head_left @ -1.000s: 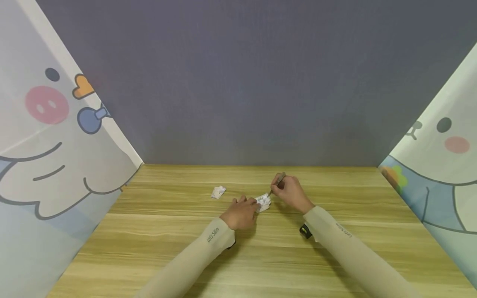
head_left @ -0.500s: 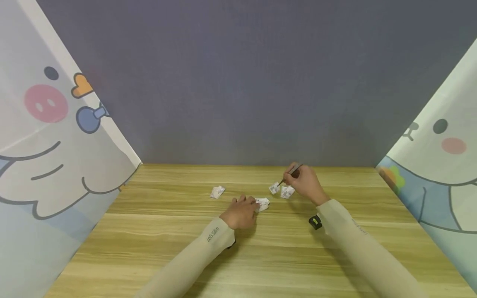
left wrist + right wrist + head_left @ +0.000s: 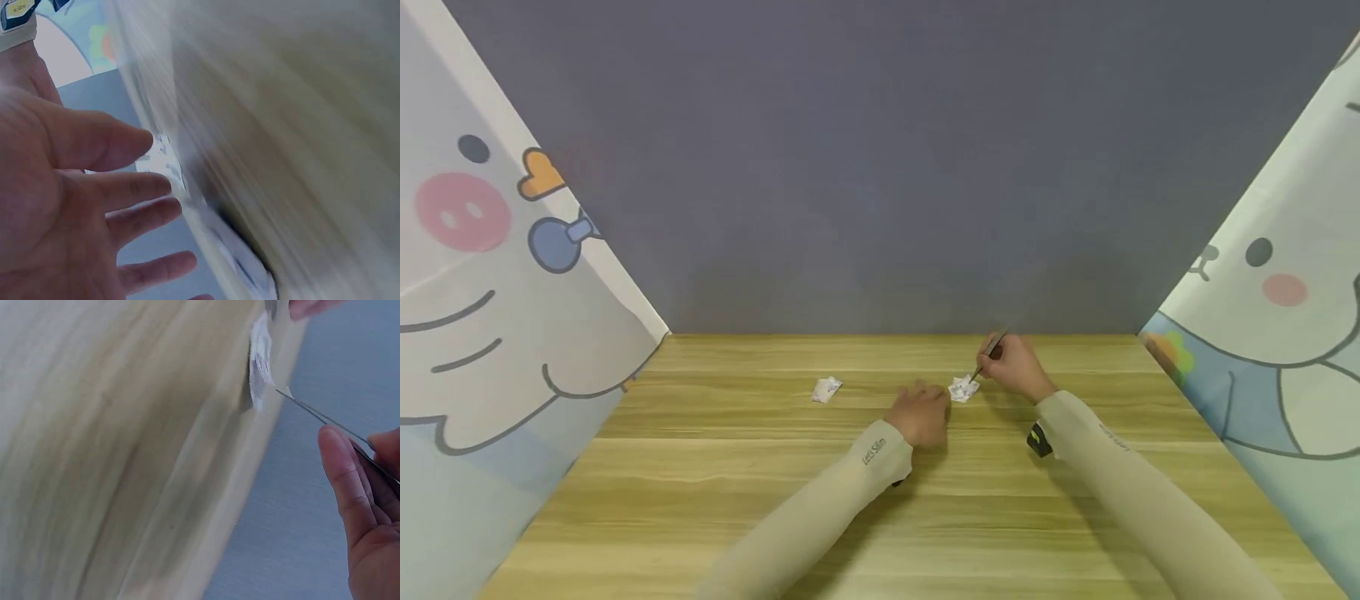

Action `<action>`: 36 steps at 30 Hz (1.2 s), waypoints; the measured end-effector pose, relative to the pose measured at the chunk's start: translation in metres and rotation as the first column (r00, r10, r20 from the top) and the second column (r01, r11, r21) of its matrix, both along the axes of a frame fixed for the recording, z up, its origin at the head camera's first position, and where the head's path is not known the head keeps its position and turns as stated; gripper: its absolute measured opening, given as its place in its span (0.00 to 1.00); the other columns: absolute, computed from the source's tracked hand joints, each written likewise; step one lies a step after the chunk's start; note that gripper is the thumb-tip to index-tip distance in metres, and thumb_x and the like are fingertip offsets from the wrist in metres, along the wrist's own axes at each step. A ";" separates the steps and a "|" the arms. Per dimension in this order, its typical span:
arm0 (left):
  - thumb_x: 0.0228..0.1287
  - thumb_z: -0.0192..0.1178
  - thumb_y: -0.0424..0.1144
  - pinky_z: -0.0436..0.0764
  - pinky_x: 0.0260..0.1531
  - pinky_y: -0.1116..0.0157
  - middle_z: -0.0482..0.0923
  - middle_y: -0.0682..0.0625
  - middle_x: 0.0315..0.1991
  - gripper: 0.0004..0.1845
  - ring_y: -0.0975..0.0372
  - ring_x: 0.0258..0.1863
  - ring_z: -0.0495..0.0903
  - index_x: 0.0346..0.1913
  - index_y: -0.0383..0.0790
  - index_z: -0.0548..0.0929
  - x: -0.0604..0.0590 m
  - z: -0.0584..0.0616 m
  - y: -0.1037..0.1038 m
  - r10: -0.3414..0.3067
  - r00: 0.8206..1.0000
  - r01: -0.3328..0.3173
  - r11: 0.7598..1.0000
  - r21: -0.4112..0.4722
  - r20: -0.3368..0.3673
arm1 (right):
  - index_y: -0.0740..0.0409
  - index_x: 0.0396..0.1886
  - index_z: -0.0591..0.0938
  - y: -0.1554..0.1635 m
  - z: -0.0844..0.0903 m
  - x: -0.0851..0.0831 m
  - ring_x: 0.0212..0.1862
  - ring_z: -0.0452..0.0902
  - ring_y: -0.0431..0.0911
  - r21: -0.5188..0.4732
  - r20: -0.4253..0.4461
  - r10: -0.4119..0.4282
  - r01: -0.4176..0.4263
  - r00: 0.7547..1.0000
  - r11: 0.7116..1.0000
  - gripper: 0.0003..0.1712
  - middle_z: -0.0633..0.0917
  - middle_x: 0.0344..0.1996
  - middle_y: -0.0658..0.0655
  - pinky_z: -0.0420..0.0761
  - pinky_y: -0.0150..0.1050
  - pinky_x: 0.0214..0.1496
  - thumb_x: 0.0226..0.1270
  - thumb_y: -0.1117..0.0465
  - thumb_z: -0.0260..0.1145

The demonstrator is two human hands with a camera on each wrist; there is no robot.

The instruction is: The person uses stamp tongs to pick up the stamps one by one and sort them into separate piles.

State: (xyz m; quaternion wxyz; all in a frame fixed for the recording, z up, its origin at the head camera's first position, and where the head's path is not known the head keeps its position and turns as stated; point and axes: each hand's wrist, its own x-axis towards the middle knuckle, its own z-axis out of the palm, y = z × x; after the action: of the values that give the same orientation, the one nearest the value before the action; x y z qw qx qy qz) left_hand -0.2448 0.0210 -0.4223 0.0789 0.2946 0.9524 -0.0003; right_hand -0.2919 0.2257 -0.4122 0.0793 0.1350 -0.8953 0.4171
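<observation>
My right hand (image 3: 1013,367) pinches a pair of metal tweezers (image 3: 312,411) between thumb and fingers. Their tips are at a small cluster of white, printed paper pieces (image 3: 962,389) on the wooden table. My left hand (image 3: 919,414) reaches in from the left, its fingertips right beside that cluster. In the left wrist view, its fingers (image 3: 147,215) are spread and nearly straight, with one printed piece (image 3: 164,161) showing beyond the thumb and index finger. Farther left lies a second small group of white pieces (image 3: 826,389), away from both hands.
The wood-grain table (image 3: 722,483) ends at a grey upright panel (image 3: 895,183) behind the hands. Cartoon-printed sheets (image 3: 467,333) slope along both sides. A dark device (image 3: 1039,440) sits at the right wrist.
My right hand first moved right with the tweezers. My left hand then followed rightward. A piece at the tweezer tips now overlaps the right-hand cluster, and the view has shifted slightly right.
</observation>
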 end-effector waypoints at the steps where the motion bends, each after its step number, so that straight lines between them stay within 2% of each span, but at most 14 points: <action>1: 0.64 0.57 0.45 0.64 0.55 0.56 0.62 0.58 0.67 0.30 0.59 0.62 0.61 0.69 0.47 0.67 -0.001 0.000 0.004 0.005 1.000 -0.005 1.000 -0.019 0.003 | 0.65 0.29 0.79 0.000 -0.001 0.000 0.26 0.81 0.50 0.004 -0.002 0.000 0.000 1.000 1.000 0.03 0.82 0.25 0.60 0.81 0.41 0.28 0.62 0.69 0.62; 4: 0.66 0.56 0.47 0.65 0.53 0.57 0.61 0.60 0.67 0.28 0.60 0.59 0.61 0.69 0.50 0.67 -0.005 -0.001 0.014 0.014 1.000 -0.014 0.998 -0.069 0.008 | 0.64 0.30 0.79 0.000 -0.004 -0.001 0.26 0.81 0.49 0.002 -0.004 0.008 -0.008 1.000 1.000 0.03 0.82 0.26 0.62 0.81 0.39 0.27 0.63 0.68 0.62; 9: 0.67 0.55 0.49 0.63 0.55 0.56 0.59 0.62 0.68 0.28 0.61 0.61 0.59 0.69 0.53 0.67 -0.009 -0.002 0.021 0.023 1.000 -0.020 0.992 -0.123 0.019 | 0.62 0.30 0.78 0.001 -0.008 -0.004 0.26 0.81 0.48 0.018 0.015 -0.006 0.006 1.000 1.000 0.03 0.81 0.25 0.58 0.81 0.39 0.27 0.63 0.67 0.62; 13: 0.67 0.54 0.49 0.63 0.54 0.55 0.59 0.62 0.68 0.28 0.60 0.61 0.59 0.69 0.53 0.67 -0.010 -0.002 0.022 0.018 1.000 -0.015 0.993 -0.121 0.020 | 0.63 0.30 0.78 0.003 -0.009 -0.005 0.27 0.80 0.47 0.042 0.019 -0.016 0.016 1.000 0.999 0.04 0.81 0.25 0.57 0.81 0.37 0.27 0.64 0.66 0.62; 17: 0.67 0.54 0.48 0.63 0.56 0.54 0.59 0.62 0.68 0.27 0.60 0.62 0.59 0.69 0.53 0.67 -0.009 -0.001 0.023 0.011 1.000 -0.009 0.992 -0.129 0.015 | 0.61 0.30 0.79 0.004 -0.009 -0.004 0.28 0.79 0.45 0.085 -0.014 -0.031 0.032 0.999 0.996 0.03 0.81 0.25 0.54 0.79 0.39 0.30 0.63 0.66 0.62; 21: 0.66 0.56 0.47 0.62 0.58 0.54 0.61 0.59 0.67 0.27 0.60 0.62 0.59 0.68 0.51 0.68 -0.010 -0.001 0.024 0.025 0.999 -0.021 0.993 -0.115 0.031 | 0.59 0.29 0.80 0.005 -0.007 -0.004 0.27 0.77 0.45 0.116 -0.054 -0.066 0.071 0.996 0.991 0.04 0.80 0.23 0.52 0.77 0.41 0.29 0.63 0.66 0.61; 27: 0.66 0.56 0.46 0.64 0.56 0.55 0.66 0.57 0.59 0.25 0.60 0.55 0.62 0.66 0.50 0.71 -0.011 0.000 0.023 0.041 0.999 -0.039 0.994 -0.097 0.013 | 0.60 0.30 0.81 0.002 0.003 0.002 0.27 0.77 0.46 0.068 -0.100 -0.101 0.108 0.990 0.992 0.04 0.81 0.24 0.53 0.78 0.42 0.29 0.64 0.66 0.61; 30: 0.66 0.56 0.46 0.62 0.58 0.54 0.64 0.56 0.62 0.27 0.58 0.59 0.60 0.68 0.50 0.68 -0.010 0.004 0.019 0.050 0.999 -0.048 0.996 -0.079 0.023 | 0.59 0.30 0.81 0.000 0.007 0.007 0.27 0.77 0.45 0.063 -0.121 -0.094 0.102 0.988 0.993 0.03 0.81 0.24 0.52 0.78 0.41 0.30 0.63 0.65 0.62; 36: 0.68 0.54 0.44 0.60 0.59 0.49 0.60 0.54 0.67 0.26 0.55 0.65 0.56 0.68 0.47 0.68 -0.005 0.012 0.003 0.054 0.998 -0.055 0.998 0.023 0.044 | 0.59 0.29 0.81 -0.002 0.014 0.020 0.27 0.78 0.44 0.058 -0.196 -0.044 0.056 0.980 0.997 0.02 0.82 0.24 0.51 0.78 0.41 0.30 0.62 0.65 0.65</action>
State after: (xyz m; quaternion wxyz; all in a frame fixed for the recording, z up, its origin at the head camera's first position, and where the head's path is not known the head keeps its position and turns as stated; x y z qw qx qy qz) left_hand -0.2495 0.0236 -0.4105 0.0959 0.2693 0.9581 0.0196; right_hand -0.2720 0.2240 -0.3981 0.1725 0.1550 -0.8992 0.3711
